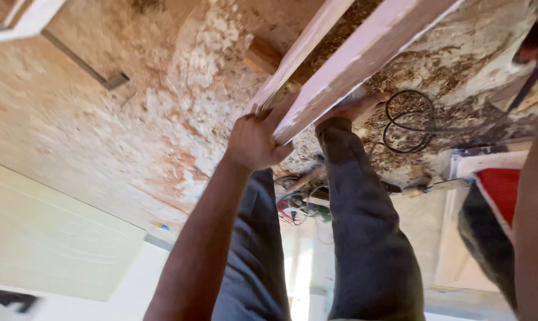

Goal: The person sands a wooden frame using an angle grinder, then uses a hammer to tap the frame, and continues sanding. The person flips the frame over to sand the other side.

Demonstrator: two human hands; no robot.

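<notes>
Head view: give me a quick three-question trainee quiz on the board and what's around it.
1. True or false: the left hand grips the near end of the long pale board.
2. What lies coiled on the floor beside the person's foot? A) a black cable B) a green hose C) a metal chain
3. Fill in: around the cable, the floor is strewn with ____.

Key: 1 true; 2 A; 3 sawdust.
</notes>
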